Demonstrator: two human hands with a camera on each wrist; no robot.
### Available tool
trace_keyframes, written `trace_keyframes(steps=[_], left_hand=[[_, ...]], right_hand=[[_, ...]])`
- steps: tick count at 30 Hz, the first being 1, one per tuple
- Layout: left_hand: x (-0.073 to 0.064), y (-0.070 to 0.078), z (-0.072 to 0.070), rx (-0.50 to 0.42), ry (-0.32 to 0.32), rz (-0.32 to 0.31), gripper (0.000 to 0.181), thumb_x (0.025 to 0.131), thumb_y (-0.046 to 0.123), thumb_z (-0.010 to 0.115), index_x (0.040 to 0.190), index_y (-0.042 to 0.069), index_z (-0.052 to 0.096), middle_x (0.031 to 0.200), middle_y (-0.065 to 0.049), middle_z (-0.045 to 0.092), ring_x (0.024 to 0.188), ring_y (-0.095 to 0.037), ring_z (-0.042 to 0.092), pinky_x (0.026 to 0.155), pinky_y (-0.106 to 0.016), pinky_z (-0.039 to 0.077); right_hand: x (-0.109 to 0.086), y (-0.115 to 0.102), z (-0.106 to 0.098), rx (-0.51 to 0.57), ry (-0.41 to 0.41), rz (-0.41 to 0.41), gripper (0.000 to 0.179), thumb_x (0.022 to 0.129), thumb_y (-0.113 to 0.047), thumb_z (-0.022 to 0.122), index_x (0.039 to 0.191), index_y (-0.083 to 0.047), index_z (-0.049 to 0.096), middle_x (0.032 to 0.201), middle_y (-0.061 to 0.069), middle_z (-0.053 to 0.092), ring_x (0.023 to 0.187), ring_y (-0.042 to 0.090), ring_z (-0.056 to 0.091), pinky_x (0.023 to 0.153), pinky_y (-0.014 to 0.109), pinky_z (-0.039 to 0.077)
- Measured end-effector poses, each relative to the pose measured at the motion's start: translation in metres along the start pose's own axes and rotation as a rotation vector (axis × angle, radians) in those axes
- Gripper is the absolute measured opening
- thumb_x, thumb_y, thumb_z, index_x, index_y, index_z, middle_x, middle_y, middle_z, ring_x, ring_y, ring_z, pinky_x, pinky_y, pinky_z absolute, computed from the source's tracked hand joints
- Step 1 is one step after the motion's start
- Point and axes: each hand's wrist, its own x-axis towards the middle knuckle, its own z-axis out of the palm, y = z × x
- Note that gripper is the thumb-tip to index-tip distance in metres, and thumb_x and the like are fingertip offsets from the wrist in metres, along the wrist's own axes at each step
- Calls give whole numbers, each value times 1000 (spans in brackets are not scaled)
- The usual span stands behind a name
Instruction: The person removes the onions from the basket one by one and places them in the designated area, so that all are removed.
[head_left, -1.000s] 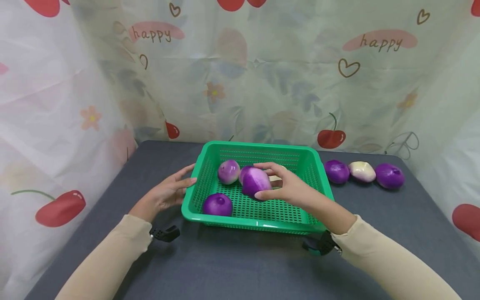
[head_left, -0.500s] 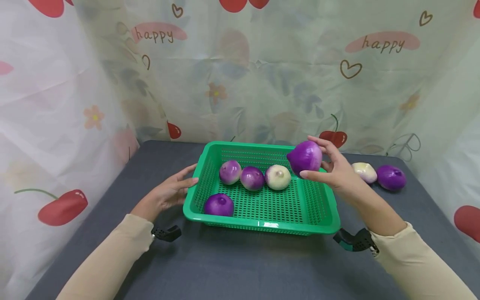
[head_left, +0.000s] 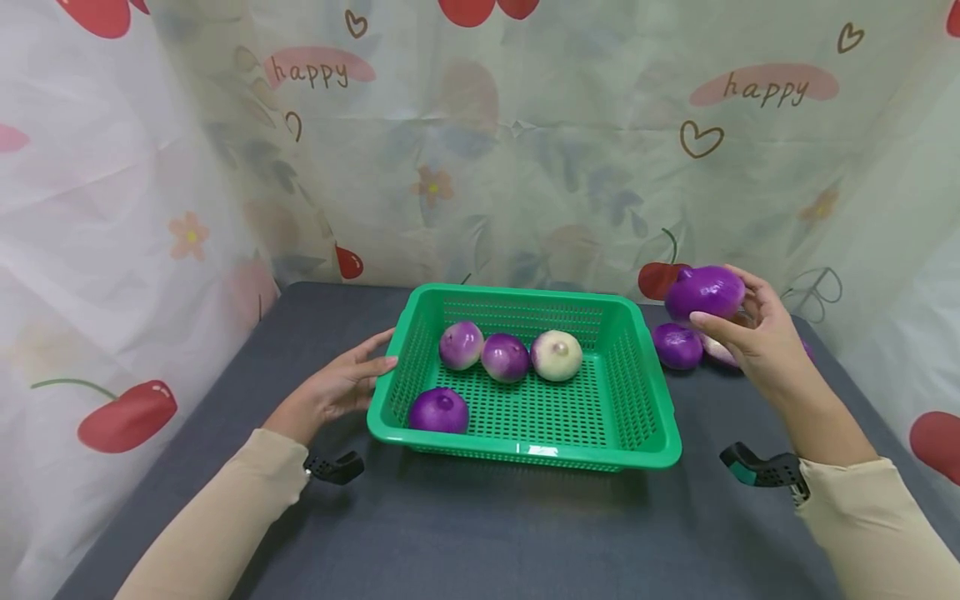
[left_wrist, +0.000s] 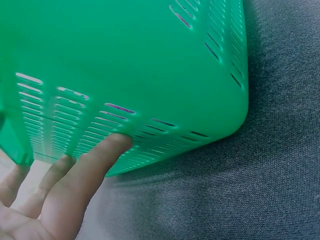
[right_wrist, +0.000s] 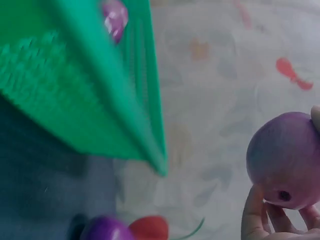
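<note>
My right hand (head_left: 772, 350) holds a purple onion (head_left: 705, 292) up to the right of the green basket (head_left: 525, 457), between thumb and fingers. The same onion fills the lower right of the right wrist view. My left hand (head_left: 341, 383) is at the basket's left side, thumb tip at the rim. In the left wrist view, its straight fingers (left_wrist: 85, 175) touch the slotted outer wall. Inside the basket lie a pale-purple onion (head_left: 461, 345), a darker purple-and-white one (head_left: 506, 358), a whitish one (head_left: 557, 356) and a deep purple one (head_left: 439, 410) near the front left.
Right of the basket, on the dark table (head_left: 510, 533), a purple onion (head_left: 677, 347) and a whitish one (head_left: 722, 353) lie below the raised onion; my right hand hides much of another. A patterned curtain (head_left: 525, 167) surrounds the table's back and sides.
My right hand has carried the purple onion from above the basket out to the right, over the onions on the table, turning it. The left hand stays at the basket's side.
</note>
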Motion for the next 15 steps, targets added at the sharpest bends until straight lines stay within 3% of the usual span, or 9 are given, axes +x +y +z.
trace_keyframes(steps=[3,8,11,15], left_hand=[[1,0,0,-3,-2,1,73,100,22,56,156,26,11,136,-17,47,105,-23,66,86,-48,54],[1,0,0,-4,-1,-5,73,99,22,56,156,27,10,142,-21,42,104,-22,66,85,-48,54],[2,-1,0,-3,1,-7,73,99,22,56,156,27,10,146,-24,37,105,-22,65,86,-49,54],[1,-1,0,3,4,-5,74,99,23,56,157,27,10,148,-25,34,107,-23,64,87,-49,53]], right_hand=[[0,8,-12,33,20,-2,63,90,4,62,138,-22,29,126,-6,42,108,6,50,80,14,52],[-1,23,-29,-24,46,39,61,89,2,66,132,-22,29,121,-6,40,100,2,57,77,14,53],[-1,34,-38,-123,63,84,65,89,-4,68,135,-21,26,122,-9,38,107,6,53,77,12,51],[-1,46,-44,-386,75,150,79,91,-20,69,149,-16,15,139,5,30,122,20,40,77,8,47]])
